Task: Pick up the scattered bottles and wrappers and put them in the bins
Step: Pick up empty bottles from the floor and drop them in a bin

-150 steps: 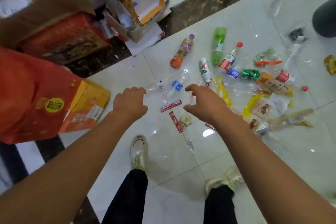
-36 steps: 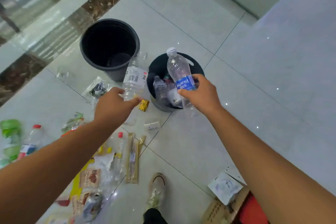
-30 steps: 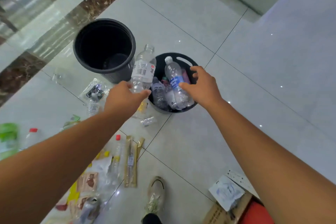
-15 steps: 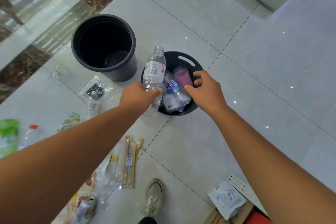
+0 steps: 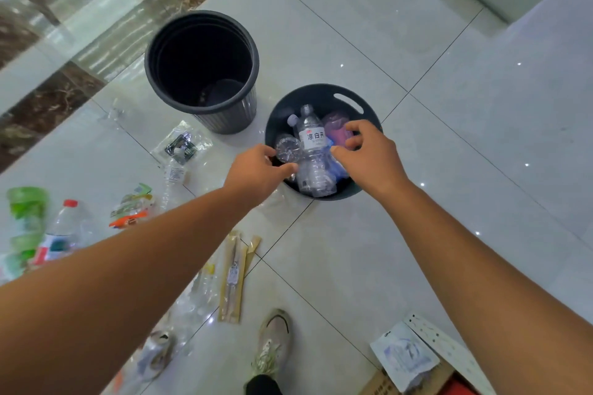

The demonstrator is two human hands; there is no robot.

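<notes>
A low dark bin [image 5: 353, 99] with a handle slot holds several bottles; a clear bottle with a white label [image 5: 312, 151] lies on top. My left hand [image 5: 258, 175] hovers at the bin's near-left rim, fingers relaxed and holding nothing. My right hand [image 5: 369, 154] hangs over the bin's right side, fingers loosely curled and empty. A taller black bin [image 5: 200, 18] stands behind, to the left. On the floor to the left lie a green bottle [image 5: 27, 212], a red-capped bottle [image 5: 61, 234], a clear bottle [image 5: 173, 179], wrappers [image 5: 133, 210] and a clear packet [image 5: 181, 146].
Long tan wrappers [image 5: 232, 279] and a crushed can [image 5: 157, 353] lie near my shoe [image 5: 272, 340]. A cardboard box with a paper packet [image 5: 404, 359] sits at the lower right. A dark marble strip runs along the upper left.
My left hand let go of the white-labelled bottle, which now lies in the low bin. My right hand dropped the blue-labelled bottle there earlier and stays over the bin.
</notes>
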